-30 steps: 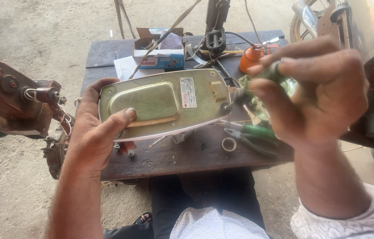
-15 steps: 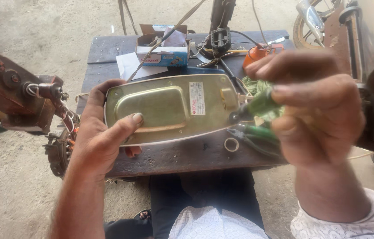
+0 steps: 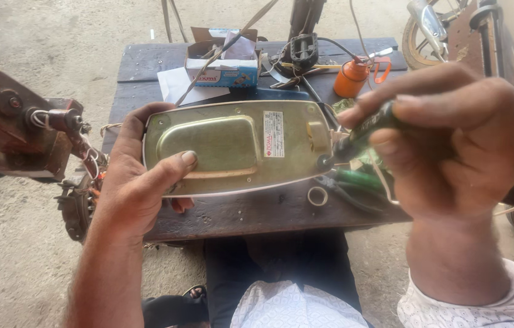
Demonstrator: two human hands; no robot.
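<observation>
Screwdriver (image 3: 363, 130), clenched in right hand (image 3: 451, 140), now touches brass plate (image 3: 232, 146), left hand (image 3: 141, 182) still gripping.

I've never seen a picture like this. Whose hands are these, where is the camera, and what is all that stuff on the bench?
The camera sits on the person's head and looks down, so both hands are that person's own. The left hand grips a flat, brass-coloured metal plate with rounded corners, thumb pressed on its raised middle. The right hand holds a dark-handled screwdriver with its tip at the plate's right end. Beneath lies a dark wooden bench. On it stand a small open cardboard box, an orange oil can and a small metal ring. A rusty red machine part juts in at the left.
</observation>
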